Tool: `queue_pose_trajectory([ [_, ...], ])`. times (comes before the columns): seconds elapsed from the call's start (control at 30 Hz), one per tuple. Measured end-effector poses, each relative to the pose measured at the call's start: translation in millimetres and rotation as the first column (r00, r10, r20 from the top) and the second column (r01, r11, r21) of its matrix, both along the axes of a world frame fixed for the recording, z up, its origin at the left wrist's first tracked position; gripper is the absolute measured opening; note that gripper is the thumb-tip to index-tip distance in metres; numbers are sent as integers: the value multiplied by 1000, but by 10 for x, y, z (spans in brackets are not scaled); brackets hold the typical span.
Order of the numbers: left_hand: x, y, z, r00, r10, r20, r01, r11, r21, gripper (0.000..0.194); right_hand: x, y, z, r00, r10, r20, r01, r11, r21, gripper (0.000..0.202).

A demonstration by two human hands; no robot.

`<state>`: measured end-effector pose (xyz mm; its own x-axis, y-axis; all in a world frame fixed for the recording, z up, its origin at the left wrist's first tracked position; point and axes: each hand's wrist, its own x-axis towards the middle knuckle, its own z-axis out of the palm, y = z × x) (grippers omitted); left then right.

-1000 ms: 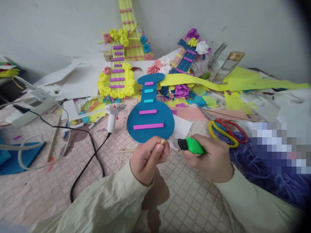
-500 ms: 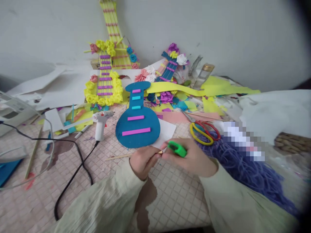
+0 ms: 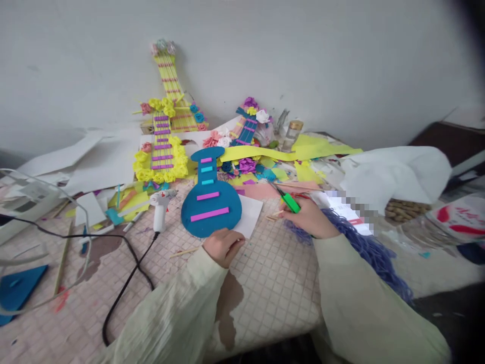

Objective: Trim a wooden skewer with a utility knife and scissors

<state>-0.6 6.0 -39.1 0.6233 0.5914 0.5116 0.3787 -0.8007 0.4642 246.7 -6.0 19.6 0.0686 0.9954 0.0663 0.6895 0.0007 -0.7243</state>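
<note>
**Knife on the right, fingers on the left: keep the blade's path clear**

Right grip: right hand (image 3: 310, 217) closed around a green utility knife (image 3: 291, 202), just over some wooden stick pieces (image 3: 272, 218) near the purple yarn (image 3: 364, 258). Can't tell if the blade is out.

Left grip: left hand (image 3: 223, 246) has fingers curled, just below the blue guitar cutout (image 3: 211, 208). A thin wooden stick (image 3: 184, 252) shows by its wrist (can't tell if the hand holds it).

To do it well: short blade, locked. Pinch any stick close to the cut line, back it flat on the bench (image 3: 280, 283), score around, then snap. Cut away from the left fingers; mid-air cuts will likely skid. I'd keep strokes off the cutout too (one slip would probably mark it). Retract the blade before reaching for small pieces.
</note>
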Motion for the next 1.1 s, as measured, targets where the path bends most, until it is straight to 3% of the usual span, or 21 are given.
queue_pose_trajectory([
  [0.17,11,1,-39,999,-12,-38,14,999,36,33,43,89,-232,998,-13,60,19,995,-98,16],
  [0.3,15,20,-41,997,-23,-71,28,998,63,33,-63,98,-288,988,-11,155,26,995,-94,21],
  [0.47,-51,32,0,996,-30,-89,36,997,71,24,-9,30,-184,974,-41,221,48,998,-27,24],
  [0.6,-65,16,18,1000,3,-26,-1,998,57,32,149,-50,-48,970,-99,222,92,995,45,30],
  [0.73,-84,0,168,994,69,80,-72,997,32,38,220,-81,31,972,-103,211,86,992,89,34],
  [0.93,-505,-90,495,958,235,165,-242,970,27,38,175,53,87,969,-63,237,29,989,147,37],
  [1.0,-699,-141,499,962,235,136,-248,965,84,34,170,146,110,962,-52,269,14,990,140,38],
  [1.1,-921,-195,368,974,216,-67,-211,975,75,27,176,327,139,944,-31,329,-1,995,97,36],
])
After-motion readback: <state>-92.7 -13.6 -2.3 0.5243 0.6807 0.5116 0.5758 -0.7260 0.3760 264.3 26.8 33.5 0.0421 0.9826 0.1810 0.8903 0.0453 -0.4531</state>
